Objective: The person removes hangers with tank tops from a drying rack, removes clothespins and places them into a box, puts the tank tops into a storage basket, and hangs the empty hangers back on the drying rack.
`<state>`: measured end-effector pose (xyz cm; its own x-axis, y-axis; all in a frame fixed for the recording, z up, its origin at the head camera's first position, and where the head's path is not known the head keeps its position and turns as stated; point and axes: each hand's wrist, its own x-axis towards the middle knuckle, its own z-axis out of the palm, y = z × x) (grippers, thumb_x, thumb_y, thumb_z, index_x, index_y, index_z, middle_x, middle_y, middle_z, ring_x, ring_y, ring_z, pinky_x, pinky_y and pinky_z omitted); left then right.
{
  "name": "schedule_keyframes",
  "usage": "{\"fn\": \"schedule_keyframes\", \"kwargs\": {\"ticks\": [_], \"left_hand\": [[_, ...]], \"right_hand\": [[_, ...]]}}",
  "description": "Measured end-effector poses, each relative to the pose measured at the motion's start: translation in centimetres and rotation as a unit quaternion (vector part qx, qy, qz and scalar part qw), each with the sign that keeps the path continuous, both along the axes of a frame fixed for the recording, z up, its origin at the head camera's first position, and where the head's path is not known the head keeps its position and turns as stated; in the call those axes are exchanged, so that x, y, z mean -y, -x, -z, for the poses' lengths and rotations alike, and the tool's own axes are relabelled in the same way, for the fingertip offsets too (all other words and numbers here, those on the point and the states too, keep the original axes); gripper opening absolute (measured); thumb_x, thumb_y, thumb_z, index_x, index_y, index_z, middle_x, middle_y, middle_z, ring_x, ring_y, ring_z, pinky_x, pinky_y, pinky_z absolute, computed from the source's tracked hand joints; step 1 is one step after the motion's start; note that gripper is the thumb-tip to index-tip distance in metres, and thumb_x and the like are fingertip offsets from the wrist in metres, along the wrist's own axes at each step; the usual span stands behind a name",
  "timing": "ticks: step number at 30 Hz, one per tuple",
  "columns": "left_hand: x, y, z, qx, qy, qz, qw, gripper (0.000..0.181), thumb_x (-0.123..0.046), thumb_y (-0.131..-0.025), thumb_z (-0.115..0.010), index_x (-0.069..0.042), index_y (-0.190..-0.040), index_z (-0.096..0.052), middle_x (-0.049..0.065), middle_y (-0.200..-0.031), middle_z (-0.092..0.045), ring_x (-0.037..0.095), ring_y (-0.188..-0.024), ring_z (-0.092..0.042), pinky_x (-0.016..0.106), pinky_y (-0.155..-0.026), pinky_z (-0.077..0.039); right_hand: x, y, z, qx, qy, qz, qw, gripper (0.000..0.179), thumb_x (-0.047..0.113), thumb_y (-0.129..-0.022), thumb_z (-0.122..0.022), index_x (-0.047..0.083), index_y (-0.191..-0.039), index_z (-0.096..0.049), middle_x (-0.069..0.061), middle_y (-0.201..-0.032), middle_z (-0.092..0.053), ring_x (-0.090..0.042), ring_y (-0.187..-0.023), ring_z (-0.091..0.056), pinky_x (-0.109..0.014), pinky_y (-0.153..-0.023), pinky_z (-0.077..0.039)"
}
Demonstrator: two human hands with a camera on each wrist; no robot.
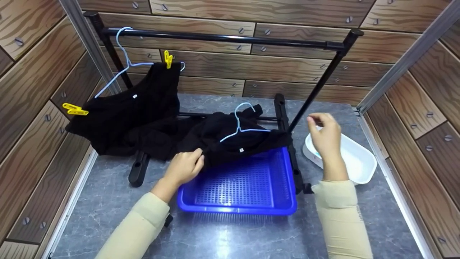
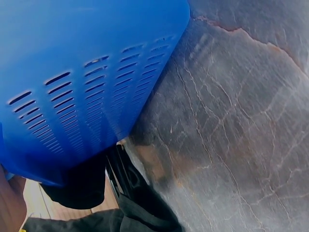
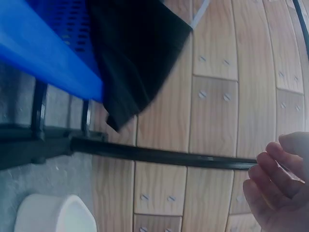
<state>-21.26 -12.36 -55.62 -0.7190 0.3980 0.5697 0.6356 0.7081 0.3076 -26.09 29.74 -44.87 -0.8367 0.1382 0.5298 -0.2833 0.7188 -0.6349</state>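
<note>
My left hand (image 1: 184,166) grips the edge of a black garment (image 1: 212,151) with curled fingers. That garment drapes over the back of a blue basket (image 1: 237,209), with a light-blue hanger (image 1: 238,130) at its neckline and a small white label below. In the left wrist view only part of the left hand (image 2: 13,205) shows, beside the basket (image 2: 96,29). My right hand (image 1: 326,135) is raised above a white tub (image 1: 359,162), its fingers loosely bent; the right wrist view shows the same hand (image 3: 282,186) with nothing between the fingers.
A black rack rail (image 1: 230,38) spans the back. At its left end hangs another black garment (image 1: 122,111) on a light-blue hanger (image 1: 128,64), with yellow clothespins (image 1: 168,59) at its shoulders. Rack feet (image 1: 139,169) stand on the grey floor; wood-patterned walls surround the area.
</note>
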Motion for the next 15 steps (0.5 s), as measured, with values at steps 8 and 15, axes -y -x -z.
{"fn": "schedule_keyframes", "kwargs": {"ticks": [8,15], "left_hand": [[0.0,0.0,0.1,0.0,0.006,0.001,1.0,0.017,-0.016,-0.097,-0.054,-0.008,-0.082,-0.05,0.007,-0.058,-0.051,0.038,-0.053,-0.058,0.052,-0.05,-0.046],[0.1,0.0,0.1,-0.014,0.01,-0.006,0.9998,0.019,-0.016,-0.096,-0.054,-0.009,-0.08,-0.048,0.006,-0.056,-0.049,0.037,-0.051,-0.058,0.05,-0.048,-0.045]], "right_hand": [[1.5,0.8,1.4,0.034,-0.014,-0.056,0.9978,0.017,0.008,-0.095,-0.067,-0.005,-0.105,-0.071,-0.02,-0.103,-0.068,-0.032,-0.093,-0.066,-0.041,-0.086,-0.051],[2.6,1.3,2.4,0.056,-0.049,-0.099,0.9923,0.02,0.011,-0.095,-0.068,-0.004,-0.108,-0.071,-0.019,-0.103,-0.068,-0.034,-0.098,-0.065,-0.047,-0.091,-0.05]]}}
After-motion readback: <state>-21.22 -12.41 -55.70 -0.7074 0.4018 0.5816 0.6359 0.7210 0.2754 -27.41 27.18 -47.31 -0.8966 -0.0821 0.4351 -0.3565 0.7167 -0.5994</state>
